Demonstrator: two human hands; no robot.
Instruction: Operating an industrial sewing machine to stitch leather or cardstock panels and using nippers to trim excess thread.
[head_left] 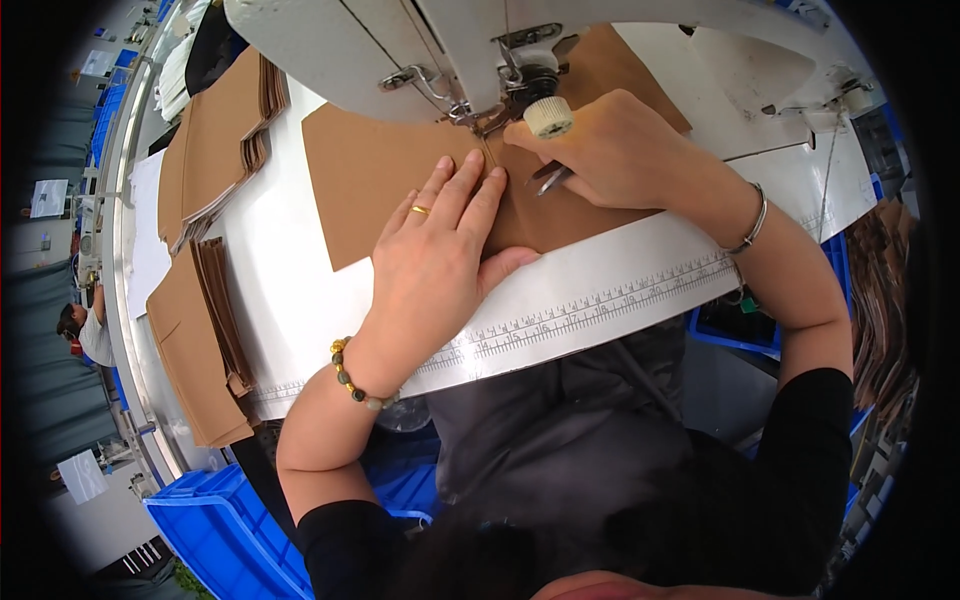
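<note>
A brown fabric piece (350,185) lies on the white table under the head of a sewing machine (330,50). My left hand (430,250) rests flat on it, fingers stretched toward the presser foot (482,126) and the seam line in front of it. My right hand (615,160) is at the right of the needle area, its fingers curled round a pair of thread snips (552,181), whose blades point left over the fabric. The index finger reaches close to the presser foot. A pale knob on the machine partly covers that hand's fingertips.
Stacks of brown fabric pieces (205,145) (190,340) lie on the left of the table. A printed ruler scale (560,330) runs along its front edge. A blue crate (225,530) stands at lower left; more brown pieces (885,300) hang at right. Another person (90,325) is far left.
</note>
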